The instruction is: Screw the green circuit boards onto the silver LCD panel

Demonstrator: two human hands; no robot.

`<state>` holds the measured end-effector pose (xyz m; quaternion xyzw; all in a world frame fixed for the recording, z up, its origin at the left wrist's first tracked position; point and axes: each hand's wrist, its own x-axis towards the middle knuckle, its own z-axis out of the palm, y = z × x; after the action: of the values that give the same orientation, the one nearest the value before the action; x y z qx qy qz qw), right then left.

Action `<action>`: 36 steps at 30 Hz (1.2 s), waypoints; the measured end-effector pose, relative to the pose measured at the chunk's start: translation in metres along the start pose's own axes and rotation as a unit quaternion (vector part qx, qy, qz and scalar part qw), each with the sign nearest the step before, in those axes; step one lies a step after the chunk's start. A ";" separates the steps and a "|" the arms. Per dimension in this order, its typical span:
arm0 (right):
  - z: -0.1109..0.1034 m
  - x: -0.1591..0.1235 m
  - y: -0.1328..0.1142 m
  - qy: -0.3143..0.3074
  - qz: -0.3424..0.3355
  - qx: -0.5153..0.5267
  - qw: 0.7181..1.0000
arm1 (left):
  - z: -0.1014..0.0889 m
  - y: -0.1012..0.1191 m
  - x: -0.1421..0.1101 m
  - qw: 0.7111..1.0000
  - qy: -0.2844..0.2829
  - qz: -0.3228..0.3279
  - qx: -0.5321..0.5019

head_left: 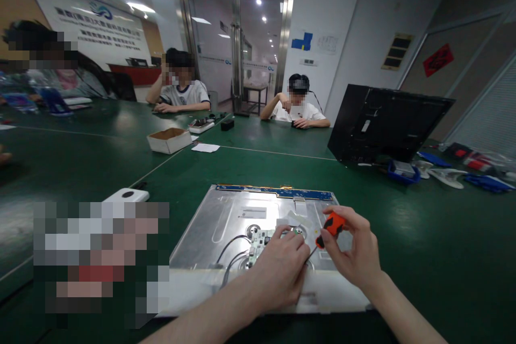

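A bare metal LCD panel (pixel 209 226) lies back-side up on the table in front of me, with a blue circuit strip (pixel 250 189) along its far edge. My left hand (pixel 284 263) is closed over the right part of a green circuit board (pixel 258 242) at the panel's middle, its fingers curled and partly hidden. Between the thumb and fingers of my right hand (pixel 357 250) is an orange-and-black screwdriver (pixel 334 224). Its shaft slants down to the left beside my left hand, which hides the tip. Black cables (pixel 226 255) run from the board's left side.
A black monitor housing (pixel 387 123) stands at the right, near a blue tray (pixel 403 173). Farther left are a white open box (pixel 169 142), paper (pixel 205 148) and a white device (pixel 127 194). Several people sit around the green table (pixel 423 258). A blurred patch covers the lower left.
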<state>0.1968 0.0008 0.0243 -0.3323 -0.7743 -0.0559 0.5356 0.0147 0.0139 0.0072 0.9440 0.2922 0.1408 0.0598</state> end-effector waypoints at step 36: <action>-0.004 0.010 -0.008 -0.016 -0.027 -0.036 0.999 | 0.000 -0.002 0.000 1.000 0.004 0.000 -0.027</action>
<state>0.1935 -0.0029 0.0367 -0.3312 -0.7888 -0.0926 0.5094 0.0138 0.0151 0.0066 0.9415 0.2886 0.1528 0.0838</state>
